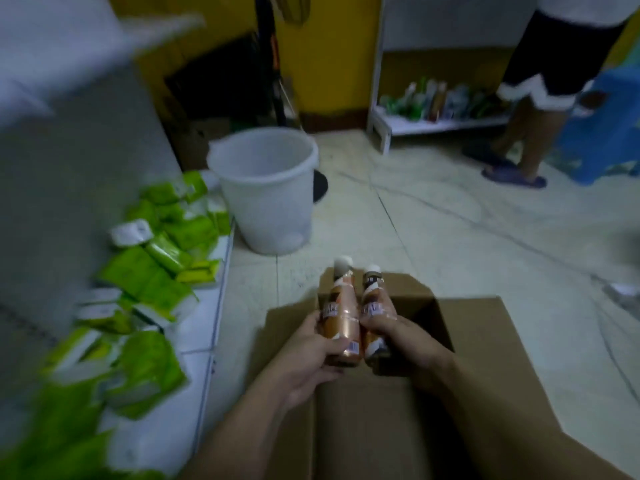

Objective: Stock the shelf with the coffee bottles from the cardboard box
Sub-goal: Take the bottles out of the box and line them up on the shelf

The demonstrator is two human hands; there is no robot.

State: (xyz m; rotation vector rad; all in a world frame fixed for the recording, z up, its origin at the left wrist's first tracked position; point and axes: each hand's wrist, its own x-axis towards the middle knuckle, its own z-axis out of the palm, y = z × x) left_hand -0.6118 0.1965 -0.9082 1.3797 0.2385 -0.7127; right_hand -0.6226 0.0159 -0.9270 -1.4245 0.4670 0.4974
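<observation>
Over the open cardboard box (pixel 485 341) on the floor, I hold two coffee bottles side by side, caps pointing away from me. My left hand (pixel 304 355) grips the lighter orange bottle (pixel 341 313) with a white cap. My right hand (pixel 405 341) grips the darker brown bottle (pixel 372 292) round its middle. The two bottles touch each other. The white shelf (pixel 204 317) runs along my left, low to the floor. The inside of the box is dark and mostly hidden by my arms.
Green and white packets (pixel 145 271) lie in heaps on the left shelf. A white plastic bucket (pixel 266 188) stands on the tiled floor beyond the box. At the back right another person's legs (pixel 526 133) stand by a second low white shelf (pixel 433 123) with goods.
</observation>
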